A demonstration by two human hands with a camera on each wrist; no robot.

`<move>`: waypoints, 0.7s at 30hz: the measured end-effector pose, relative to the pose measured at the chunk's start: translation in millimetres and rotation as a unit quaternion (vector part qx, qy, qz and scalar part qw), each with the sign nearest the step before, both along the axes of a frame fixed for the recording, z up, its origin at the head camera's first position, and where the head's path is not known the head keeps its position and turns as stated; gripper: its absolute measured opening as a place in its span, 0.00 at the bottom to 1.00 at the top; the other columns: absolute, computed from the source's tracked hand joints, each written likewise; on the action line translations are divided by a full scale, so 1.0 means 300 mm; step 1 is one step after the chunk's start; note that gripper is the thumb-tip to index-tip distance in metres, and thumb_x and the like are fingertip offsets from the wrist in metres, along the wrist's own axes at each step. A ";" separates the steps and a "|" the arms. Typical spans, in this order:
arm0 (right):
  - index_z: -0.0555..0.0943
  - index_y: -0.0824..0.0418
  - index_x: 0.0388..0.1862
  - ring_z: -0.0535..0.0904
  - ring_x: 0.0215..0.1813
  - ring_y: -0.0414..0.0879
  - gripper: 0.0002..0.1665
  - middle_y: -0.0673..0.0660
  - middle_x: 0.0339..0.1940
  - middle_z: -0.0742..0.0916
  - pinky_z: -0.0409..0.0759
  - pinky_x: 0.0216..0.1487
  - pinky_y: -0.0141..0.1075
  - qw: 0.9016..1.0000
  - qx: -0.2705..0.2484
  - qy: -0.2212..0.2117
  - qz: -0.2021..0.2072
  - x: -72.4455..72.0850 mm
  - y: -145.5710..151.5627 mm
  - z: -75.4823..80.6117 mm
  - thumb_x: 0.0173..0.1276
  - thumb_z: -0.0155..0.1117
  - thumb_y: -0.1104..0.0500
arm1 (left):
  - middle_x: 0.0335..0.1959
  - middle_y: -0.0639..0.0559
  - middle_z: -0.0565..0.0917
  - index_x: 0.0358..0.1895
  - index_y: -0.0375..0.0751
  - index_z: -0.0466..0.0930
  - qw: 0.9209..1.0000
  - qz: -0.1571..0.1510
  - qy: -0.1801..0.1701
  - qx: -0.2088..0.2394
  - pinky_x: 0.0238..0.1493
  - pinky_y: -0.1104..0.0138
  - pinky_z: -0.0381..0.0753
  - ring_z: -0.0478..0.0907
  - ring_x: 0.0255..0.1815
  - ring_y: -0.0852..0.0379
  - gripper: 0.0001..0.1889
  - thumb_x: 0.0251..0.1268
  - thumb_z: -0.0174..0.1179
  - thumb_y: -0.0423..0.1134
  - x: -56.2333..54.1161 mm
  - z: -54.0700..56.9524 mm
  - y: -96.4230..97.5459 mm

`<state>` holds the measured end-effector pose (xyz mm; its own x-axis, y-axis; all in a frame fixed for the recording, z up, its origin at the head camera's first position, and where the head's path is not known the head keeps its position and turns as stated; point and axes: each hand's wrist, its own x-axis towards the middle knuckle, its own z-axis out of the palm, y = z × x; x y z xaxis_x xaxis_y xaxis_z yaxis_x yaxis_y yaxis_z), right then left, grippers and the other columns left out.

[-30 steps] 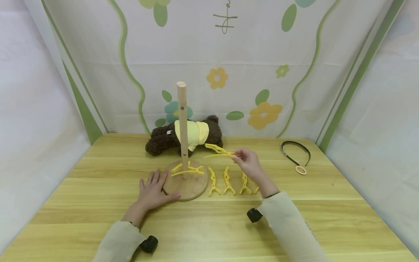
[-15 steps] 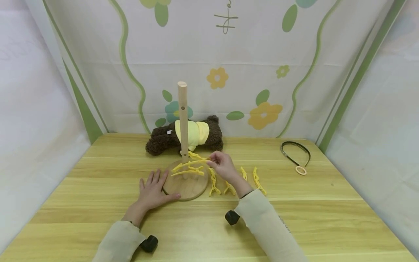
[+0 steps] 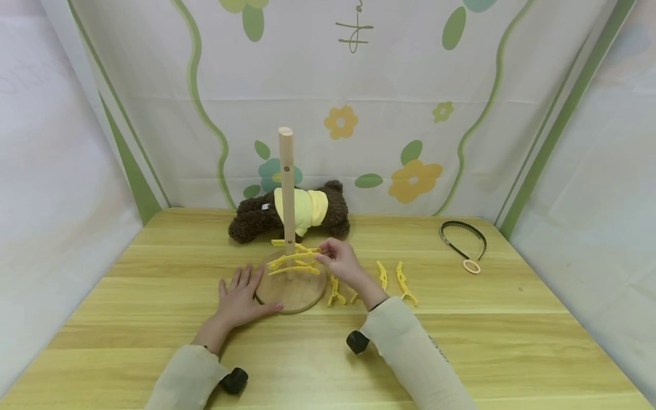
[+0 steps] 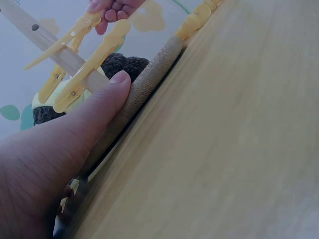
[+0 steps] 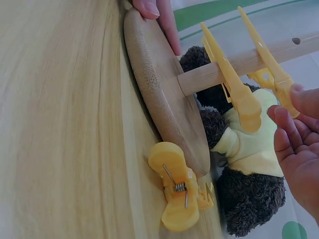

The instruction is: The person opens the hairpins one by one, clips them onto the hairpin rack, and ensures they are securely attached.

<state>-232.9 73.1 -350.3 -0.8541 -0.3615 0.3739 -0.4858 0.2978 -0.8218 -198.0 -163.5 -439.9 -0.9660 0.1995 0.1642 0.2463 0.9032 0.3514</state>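
Observation:
A wooden post (image 3: 287, 199) rises upright from a round wooden base (image 3: 294, 299). My right hand (image 3: 340, 261) pinches the handle end of a yellow hair clip (image 5: 264, 55), whose arms lie either side of the post. Just below, another yellow hair clip (image 5: 234, 82) grips the post low down, pointing the same way. My left hand (image 3: 238, 303) lies with fingers spread at the base's left side, its thumb (image 4: 112, 92) pressing on the rim.
Several yellow hair clips (image 3: 405, 285) lie in a row right of the base, partly behind the right hand. A dark brown plush bear (image 3: 335, 210) in a yellow top lies behind the post. A black headband (image 3: 480, 236) with a pale ring (image 3: 471, 266) lies back right.
My right hand has moved left with the hair clip, bringing its spread arms around the post above the lower clip. The left hand has stayed at the base.

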 end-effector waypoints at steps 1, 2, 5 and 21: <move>0.74 0.78 0.33 0.75 0.29 0.56 0.07 0.65 0.26 0.79 0.73 0.30 0.37 1.000 0.001 -0.002 0.001 0.000 -0.001 0.000 0.55 0.57 0.73 | 0.64 0.34 0.49 0.66 0.41 0.49 1.000 -0.001 0.001 0.001 0.51 0.38 0.33 0.40 0.63 0.36 0.54 0.38 0.48 0.74 0.000 0.001 0.000; 0.74 0.78 0.33 0.74 0.30 0.55 0.07 0.65 0.26 0.79 0.73 0.30 0.36 1.000 0.002 -0.003 0.002 -0.001 -0.001 -0.001 0.55 0.58 0.73 | 0.64 0.34 0.49 0.66 0.42 0.49 1.000 -0.001 0.001 0.001 0.50 0.38 0.33 0.40 0.63 0.36 0.54 0.38 0.49 0.74 0.000 0.002 0.000; 0.75 0.76 0.35 0.75 0.30 0.52 0.08 0.62 0.26 0.79 0.73 0.29 0.35 1.000 0.002 -0.010 0.008 -0.022 0.002 -0.025 0.56 0.58 0.71 | 0.64 0.34 0.49 0.67 0.42 0.49 1.000 -0.001 0.001 -0.001 0.50 0.38 0.33 0.41 0.63 0.36 0.54 0.38 0.48 0.74 -0.001 0.002 0.000; 0.73 0.78 0.42 0.75 0.34 0.56 0.14 0.65 0.32 0.79 0.74 0.35 0.40 0.999 0.009 -0.018 0.033 0.005 0.009 -0.016 0.57 0.57 0.72 | 0.65 0.35 0.49 0.67 0.43 0.48 1.000 -0.002 -0.001 0.002 0.51 0.38 0.32 0.40 0.63 0.36 0.54 0.38 0.48 0.74 -0.003 -0.004 -0.002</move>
